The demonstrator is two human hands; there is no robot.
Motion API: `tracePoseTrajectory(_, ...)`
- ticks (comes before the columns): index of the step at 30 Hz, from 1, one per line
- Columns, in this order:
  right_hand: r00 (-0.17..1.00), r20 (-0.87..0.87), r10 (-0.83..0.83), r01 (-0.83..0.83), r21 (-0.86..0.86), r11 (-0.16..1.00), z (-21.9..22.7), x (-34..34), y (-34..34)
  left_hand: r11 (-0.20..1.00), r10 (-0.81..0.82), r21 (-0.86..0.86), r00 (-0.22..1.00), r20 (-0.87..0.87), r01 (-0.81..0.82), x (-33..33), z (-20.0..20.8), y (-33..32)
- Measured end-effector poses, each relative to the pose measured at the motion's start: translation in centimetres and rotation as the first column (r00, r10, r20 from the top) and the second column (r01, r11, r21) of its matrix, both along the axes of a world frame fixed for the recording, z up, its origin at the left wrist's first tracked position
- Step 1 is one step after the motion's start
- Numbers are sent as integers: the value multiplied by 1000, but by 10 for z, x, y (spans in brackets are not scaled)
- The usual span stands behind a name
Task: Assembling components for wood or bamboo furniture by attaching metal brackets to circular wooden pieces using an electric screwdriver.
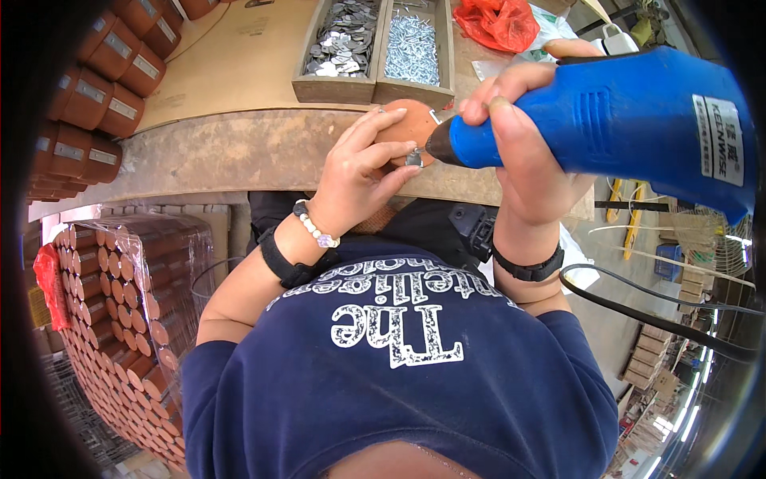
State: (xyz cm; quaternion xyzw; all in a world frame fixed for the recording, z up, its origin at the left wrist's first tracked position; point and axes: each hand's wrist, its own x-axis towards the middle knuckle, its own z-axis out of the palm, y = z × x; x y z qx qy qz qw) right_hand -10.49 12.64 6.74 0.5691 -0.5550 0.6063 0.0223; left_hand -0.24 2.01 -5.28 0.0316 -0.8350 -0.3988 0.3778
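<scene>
My left hand [351,172] is closed around a reddish-brown round piece [411,126] at the front edge of the bench. Its thumb and finger pinch a small grey metal tab [414,158] at the piece's rim. Another small metal fitting [435,117] shows on the same piece. A blue corded electric screwdriver [594,112] lies level in my right hand [535,148], fingers wrapped around its body. The screwdriver's dark nose points left, close by the metal tab; whether its tip touches a screw is hidden.
Behind the piece, one wooden box [301,89] holds flat metal tabs and another [448,80] holds screws. Brown cylinders with metal plates [108,100] are stacked at far left. A red plastic bag [499,24] lies behind. A black cable [654,319] loops at right.
</scene>
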Motion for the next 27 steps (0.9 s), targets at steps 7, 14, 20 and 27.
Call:
tracePoseTrajectory(7, 941, 285, 181, -145, -145, 979, -1, 6, -10, 1000, -3, -9, 999, -32, 3, 1, -2, -2)
tracePoseTrajectory(14, 934, 315, 167, -135, -122, 983, -3, 5, -9, 996, -4, 86, 1000, -13, 5, 1, -3, 2)
tracePoseTrajectory(20, 927, 314, 205, -161, -162, 974, -8, 2, -8, 1000, 7, -4, 999, -42, -7, 0, 0, 0)
tracePoseTrajectory(27, 925, 296, 239, -195, -171, 966, -10, 0, -9, 1000, 17, 2, 1000, -21, -17, 1, 1, 0)
